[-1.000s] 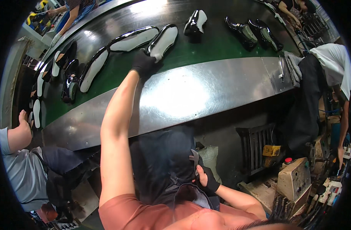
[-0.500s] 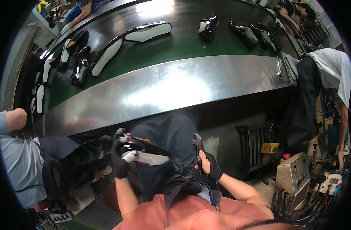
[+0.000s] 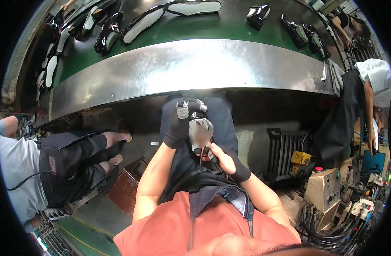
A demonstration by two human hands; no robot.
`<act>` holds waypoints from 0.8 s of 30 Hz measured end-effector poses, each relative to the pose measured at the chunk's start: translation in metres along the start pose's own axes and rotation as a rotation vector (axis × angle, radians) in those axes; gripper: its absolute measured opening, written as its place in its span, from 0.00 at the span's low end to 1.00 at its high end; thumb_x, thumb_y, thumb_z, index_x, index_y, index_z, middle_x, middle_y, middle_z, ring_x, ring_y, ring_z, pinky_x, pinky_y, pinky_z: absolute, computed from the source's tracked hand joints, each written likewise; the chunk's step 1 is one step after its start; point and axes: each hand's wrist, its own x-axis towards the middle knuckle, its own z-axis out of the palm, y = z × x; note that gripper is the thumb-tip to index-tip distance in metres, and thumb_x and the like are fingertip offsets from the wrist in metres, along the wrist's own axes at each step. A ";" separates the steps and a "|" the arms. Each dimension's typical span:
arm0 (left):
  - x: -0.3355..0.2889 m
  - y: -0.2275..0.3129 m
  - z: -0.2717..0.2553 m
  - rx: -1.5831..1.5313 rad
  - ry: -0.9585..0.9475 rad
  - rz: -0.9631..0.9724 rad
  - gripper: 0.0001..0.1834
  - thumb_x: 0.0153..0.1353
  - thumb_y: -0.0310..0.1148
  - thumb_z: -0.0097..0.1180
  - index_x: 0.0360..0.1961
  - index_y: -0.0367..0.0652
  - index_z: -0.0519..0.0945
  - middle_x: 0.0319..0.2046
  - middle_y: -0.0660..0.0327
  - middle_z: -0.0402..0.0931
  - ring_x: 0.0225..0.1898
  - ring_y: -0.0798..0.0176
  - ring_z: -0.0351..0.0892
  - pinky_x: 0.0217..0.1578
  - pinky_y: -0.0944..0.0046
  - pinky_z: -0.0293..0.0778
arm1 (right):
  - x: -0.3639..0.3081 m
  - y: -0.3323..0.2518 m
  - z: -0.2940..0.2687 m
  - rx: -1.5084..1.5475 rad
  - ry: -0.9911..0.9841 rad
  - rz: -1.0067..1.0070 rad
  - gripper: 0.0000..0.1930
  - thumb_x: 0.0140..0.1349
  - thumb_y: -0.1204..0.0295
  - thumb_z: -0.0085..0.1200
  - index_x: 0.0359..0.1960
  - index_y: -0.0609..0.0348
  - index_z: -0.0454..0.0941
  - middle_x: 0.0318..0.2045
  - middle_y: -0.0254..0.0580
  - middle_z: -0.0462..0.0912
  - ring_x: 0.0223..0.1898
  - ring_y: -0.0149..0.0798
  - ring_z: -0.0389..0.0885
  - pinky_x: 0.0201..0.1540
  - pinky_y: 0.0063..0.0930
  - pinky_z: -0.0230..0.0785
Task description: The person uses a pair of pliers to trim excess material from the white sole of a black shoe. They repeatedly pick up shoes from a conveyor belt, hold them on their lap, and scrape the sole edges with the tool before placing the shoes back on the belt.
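Observation:
Over my lap, my left hand [image 3: 177,128] wears a black glove with silver tape on a finger. It is closed on a glossy black shoe [image 3: 200,129], which points away from me and shows a rounded, pale shiny surface. My right hand [image 3: 229,164], in a black glove with bare fingers, is closed at the shoe's near end. The metal pincers it held before are mostly hidden there by the fingers and shoe. Whether their jaws touch the shoe I cannot make out.
Beyond my knees runs a steel ledge [image 3: 195,64] edging a green conveyor belt [image 3: 229,32] with several black shoes. One person [image 3: 20,175] sits at left; another [image 3: 374,85] bends at right. A control box [image 3: 323,187] with a red button and cables stands to my right.
The shoe has moved right and turned from lying sideways to pointing away from me. My right hand has brought the pincers left to its near end. My view has tilted down toward my lap.

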 end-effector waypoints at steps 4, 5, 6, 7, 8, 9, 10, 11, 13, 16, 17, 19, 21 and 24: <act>-0.008 0.006 -0.001 0.101 0.006 0.020 0.50 0.64 0.71 0.20 0.29 0.35 0.83 0.35 0.55 0.80 0.40 0.55 0.79 0.46 0.58 0.72 | -0.006 -0.020 0.001 0.512 -0.128 0.266 0.27 0.75 0.53 0.30 0.59 0.65 0.65 0.52 0.55 0.76 0.54 0.48 0.78 0.61 0.34 0.67; -0.012 0.001 -0.002 0.048 0.007 0.000 0.50 0.64 0.71 0.20 0.30 0.35 0.83 0.35 0.55 0.79 0.41 0.56 0.78 0.47 0.59 0.71 | -0.007 -0.021 -0.001 0.549 -0.191 0.301 0.28 0.74 0.52 0.30 0.61 0.65 0.63 0.54 0.57 0.75 0.56 0.52 0.77 0.62 0.36 0.67; -0.014 -0.005 -0.003 -0.006 0.009 -0.017 0.49 0.64 0.71 0.21 0.30 0.35 0.83 0.36 0.56 0.78 0.42 0.56 0.77 0.48 0.59 0.70 | -0.008 -0.023 0.000 0.554 -0.159 0.288 0.29 0.74 0.51 0.30 0.61 0.64 0.62 0.54 0.59 0.74 0.55 0.54 0.77 0.61 0.38 0.68; -0.016 -0.010 -0.004 -0.058 0.011 -0.034 0.49 0.64 0.71 0.22 0.31 0.35 0.83 0.37 0.56 0.77 0.44 0.57 0.76 0.49 0.59 0.70 | -0.009 -0.025 0.002 0.560 -0.128 0.276 0.29 0.74 0.50 0.30 0.62 0.64 0.61 0.55 0.60 0.73 0.55 0.57 0.77 0.60 0.40 0.69; -0.018 -0.014 -0.005 -0.076 0.011 -0.026 0.45 0.66 0.67 0.23 0.33 0.36 0.83 0.37 0.55 0.77 0.45 0.56 0.76 0.49 0.58 0.69 | -0.009 -0.027 0.004 0.565 -0.098 0.264 0.30 0.74 0.50 0.30 0.63 0.63 0.60 0.55 0.61 0.73 0.54 0.59 0.77 0.59 0.42 0.70; -0.021 -0.014 -0.006 -0.094 0.010 -0.019 0.42 0.68 0.63 0.24 0.34 0.37 0.83 0.38 0.55 0.77 0.46 0.56 0.75 0.50 0.57 0.69 | -0.007 -0.024 0.001 0.578 -0.103 0.296 0.29 0.74 0.50 0.29 0.64 0.62 0.58 0.55 0.61 0.73 0.54 0.61 0.76 0.58 0.44 0.71; -0.022 -0.015 -0.007 -0.111 0.009 -0.013 0.39 0.70 0.59 0.25 0.36 0.38 0.83 0.38 0.54 0.77 0.47 0.55 0.74 0.51 0.56 0.68 | -0.005 -0.024 -0.002 0.535 -0.114 0.312 0.29 0.74 0.50 0.29 0.64 0.62 0.58 0.56 0.61 0.72 0.54 0.61 0.77 0.58 0.44 0.71; -0.023 -0.019 -0.008 -0.156 0.008 -0.021 0.38 0.70 0.58 0.26 0.36 0.37 0.83 0.39 0.54 0.77 0.47 0.55 0.74 0.51 0.56 0.68 | -0.003 -0.025 -0.005 0.492 -0.126 0.328 0.29 0.74 0.50 0.29 0.64 0.62 0.59 0.56 0.61 0.72 0.53 0.61 0.77 0.58 0.43 0.71; -0.023 -0.016 -0.003 -0.116 0.041 -0.015 0.38 0.71 0.58 0.27 0.36 0.37 0.83 0.39 0.54 0.77 0.47 0.55 0.74 0.51 0.56 0.68 | 0.001 -0.030 -0.004 0.383 -0.083 0.340 0.29 0.75 0.51 0.27 0.64 0.62 0.60 0.53 0.61 0.76 0.51 0.58 0.79 0.57 0.41 0.72; -0.018 -0.016 0.004 -0.094 0.091 -0.040 0.38 0.71 0.59 0.29 0.36 0.37 0.83 0.39 0.55 0.78 0.46 0.57 0.75 0.50 0.57 0.69 | 0.020 -0.025 -0.008 0.245 -0.172 0.187 0.29 0.75 0.50 0.26 0.60 0.64 0.64 0.45 0.59 0.81 0.50 0.53 0.81 0.56 0.39 0.73; -0.016 -0.015 0.001 -0.081 0.084 -0.061 0.38 0.71 0.59 0.29 0.36 0.37 0.83 0.39 0.55 0.79 0.46 0.57 0.76 0.49 0.57 0.69 | 0.017 -0.024 0.000 0.283 -0.089 0.231 0.30 0.75 0.50 0.25 0.56 0.66 0.67 0.38 0.57 0.83 0.47 0.49 0.83 0.54 0.37 0.74; -0.016 -0.018 0.006 -0.107 0.122 -0.126 0.37 0.71 0.59 0.30 0.35 0.37 0.83 0.38 0.56 0.80 0.45 0.59 0.77 0.48 0.59 0.71 | 0.019 -0.007 0.005 0.564 -0.132 0.220 0.28 0.74 0.49 0.29 0.39 0.62 0.75 0.27 0.47 0.81 0.29 0.38 0.81 0.36 0.30 0.73; -0.013 -0.018 0.006 -0.130 0.131 -0.108 0.36 0.72 0.57 0.30 0.35 0.37 0.83 0.38 0.56 0.80 0.45 0.59 0.77 0.47 0.60 0.71 | 0.020 -0.008 0.005 0.483 -0.083 0.227 0.26 0.74 0.50 0.30 0.33 0.59 0.75 0.21 0.39 0.77 0.22 0.33 0.75 0.29 0.28 0.69; -0.010 -0.034 0.004 -0.167 0.151 -0.065 0.32 0.72 0.52 0.33 0.33 0.37 0.83 0.36 0.57 0.81 0.44 0.59 0.77 0.52 0.59 0.68 | 0.026 0.004 0.008 -0.290 0.283 0.189 0.22 0.75 0.56 0.34 0.30 0.57 0.73 0.18 0.36 0.73 0.20 0.36 0.71 0.25 0.32 0.64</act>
